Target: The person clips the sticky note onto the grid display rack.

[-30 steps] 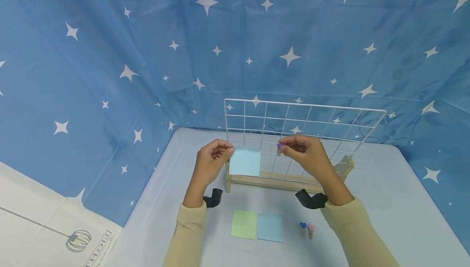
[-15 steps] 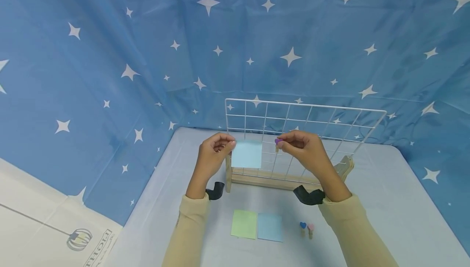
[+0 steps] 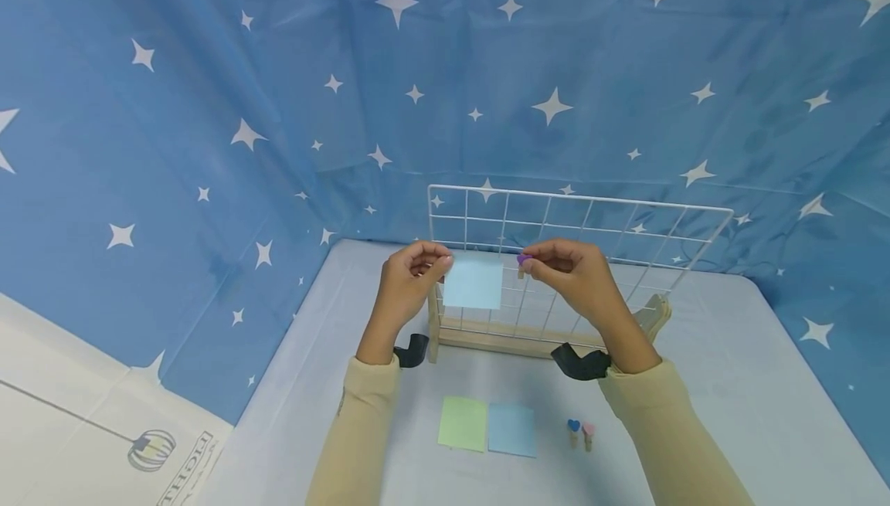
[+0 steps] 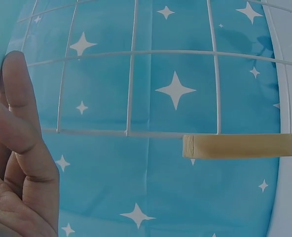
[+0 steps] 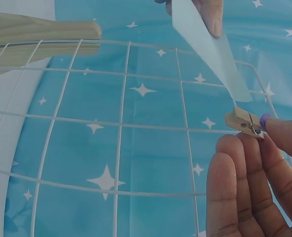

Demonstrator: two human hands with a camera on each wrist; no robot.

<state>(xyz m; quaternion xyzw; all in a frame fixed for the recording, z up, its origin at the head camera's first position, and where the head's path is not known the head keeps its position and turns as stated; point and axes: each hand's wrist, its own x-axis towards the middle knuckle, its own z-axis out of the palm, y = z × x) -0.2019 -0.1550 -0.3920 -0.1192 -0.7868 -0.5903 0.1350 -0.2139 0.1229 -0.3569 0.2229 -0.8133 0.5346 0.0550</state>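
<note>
My left hand (image 3: 410,282) pinches a light blue square of paper (image 3: 473,280) by its upper left corner, in front of the left part of a white wire grid (image 3: 584,224). In the right wrist view the paper (image 5: 210,49) is seen nearly edge-on. My right hand (image 3: 573,274) pinches a small wooden clothespin (image 5: 243,122) with a purple heart on it between thumb and fingers. That clothespin is just right of the paper, apart from it in the head view. The left wrist view shows my left hand (image 4: 18,163) at its left edge, with only a bit of paper visible.
The grid stands in a wooden base (image 3: 514,342) on a white table (image 3: 299,421). Nearer lie a green paper square (image 3: 462,423), a blue paper square (image 3: 511,429), a blue-heart clothespin (image 3: 573,432) and a pink-heart clothespin (image 3: 588,436). A starry blue curtain (image 3: 445,58) hangs behind.
Both hands have risen in front of the grid. The paper has moved up and slightly right, while the purple-heart clothespin has moved up and a little left, narrowing the gap between them.
</note>
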